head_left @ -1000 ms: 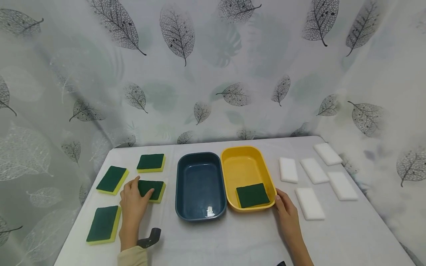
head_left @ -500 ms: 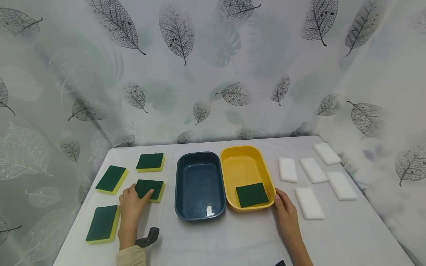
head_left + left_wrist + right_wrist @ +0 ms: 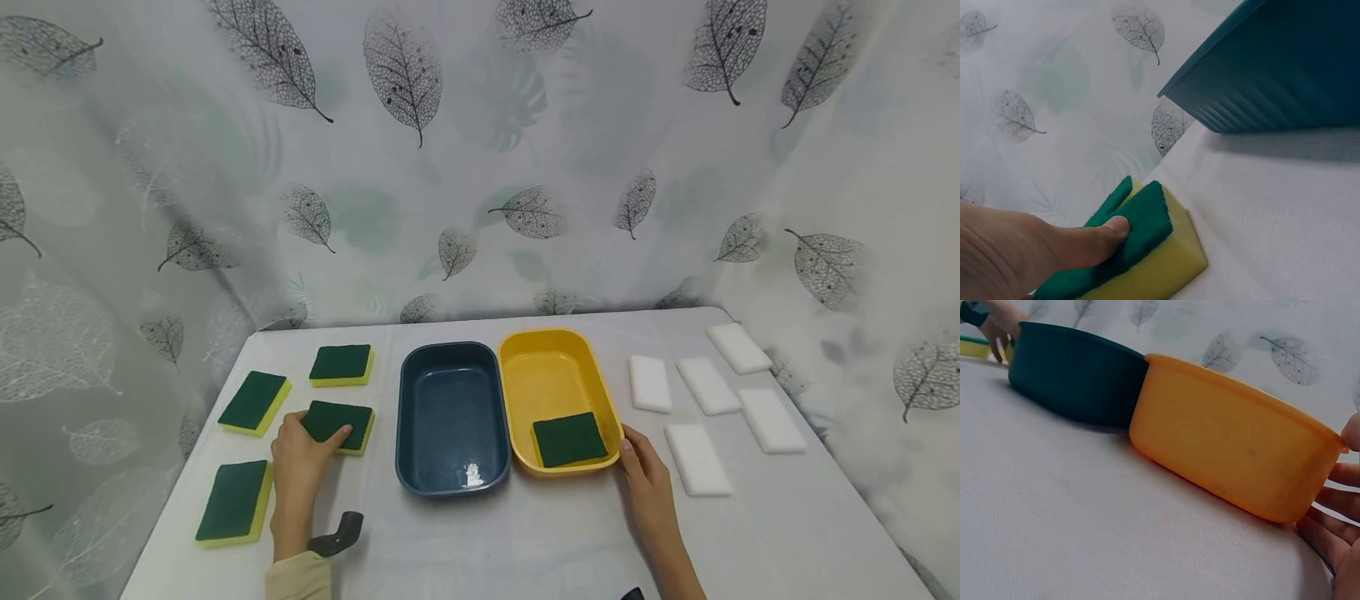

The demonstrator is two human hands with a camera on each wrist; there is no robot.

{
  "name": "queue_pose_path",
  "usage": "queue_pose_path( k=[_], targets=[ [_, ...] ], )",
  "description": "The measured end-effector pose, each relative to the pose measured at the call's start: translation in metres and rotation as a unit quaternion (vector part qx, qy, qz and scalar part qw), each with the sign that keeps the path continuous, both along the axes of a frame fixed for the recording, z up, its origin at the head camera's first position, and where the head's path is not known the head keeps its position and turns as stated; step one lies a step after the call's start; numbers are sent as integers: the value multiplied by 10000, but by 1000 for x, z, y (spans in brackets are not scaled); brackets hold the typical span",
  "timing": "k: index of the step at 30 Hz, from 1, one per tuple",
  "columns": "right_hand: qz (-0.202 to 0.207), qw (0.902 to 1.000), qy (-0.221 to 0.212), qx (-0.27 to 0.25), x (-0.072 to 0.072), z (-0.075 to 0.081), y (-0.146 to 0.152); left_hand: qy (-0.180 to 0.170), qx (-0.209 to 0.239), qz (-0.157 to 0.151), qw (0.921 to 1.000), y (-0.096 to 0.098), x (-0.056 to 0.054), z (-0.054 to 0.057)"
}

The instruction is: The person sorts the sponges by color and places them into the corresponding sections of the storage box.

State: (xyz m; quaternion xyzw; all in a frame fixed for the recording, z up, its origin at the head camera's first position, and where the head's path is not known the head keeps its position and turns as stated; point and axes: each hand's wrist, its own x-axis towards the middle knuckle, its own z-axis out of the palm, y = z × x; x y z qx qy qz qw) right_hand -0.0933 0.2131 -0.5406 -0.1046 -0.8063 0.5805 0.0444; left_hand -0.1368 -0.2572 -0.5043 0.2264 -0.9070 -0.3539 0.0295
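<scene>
My left hand [image 3: 300,454] pinches a green-and-yellow scouring sponge [image 3: 341,423], thumb on its near right side and fingers at its left end. In the left wrist view the thumb presses into the green face of this sponge [image 3: 1147,219]. My right hand [image 3: 648,483] holds the near right corner of a yellow plastic tub [image 3: 551,362]. In the right wrist view its thumb is at the rim of the yellow tub [image 3: 1229,444], fingers against the outer wall. One scouring sponge [image 3: 570,440] lies inside this tub, green side up.
A dark blue tub [image 3: 453,417] stands against the yellow tub's left side. Three more scouring sponges, one at the back [image 3: 341,364], lie around my left hand. Several white sponge blocks, one nearest [image 3: 697,460], lie on the right. A leaf-patterned curtain [image 3: 480,167] hangs behind the table.
My left fingers have drawn in against the sponge's left end, and the sponge has turned slightly, that end shifting away from me. The right hand and both tubs have stayed put.
</scene>
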Motion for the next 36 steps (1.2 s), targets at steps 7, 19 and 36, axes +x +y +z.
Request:
queue_pose_path(
  k=[7, 19, 36],
  targets=[
    [6, 9999, -87, -114, -1, -2, 0, 186, 197, 169, 9995, -2, 1, 2],
    [42, 9999, -4, -146, 0, -3, 0, 699, 349, 659, 9948, -6, 5, 6],
    [11, 9999, 69, -90, 0, -1, 0, 1229, 595, 945, 9861, -10, 7, 18]
  ],
)
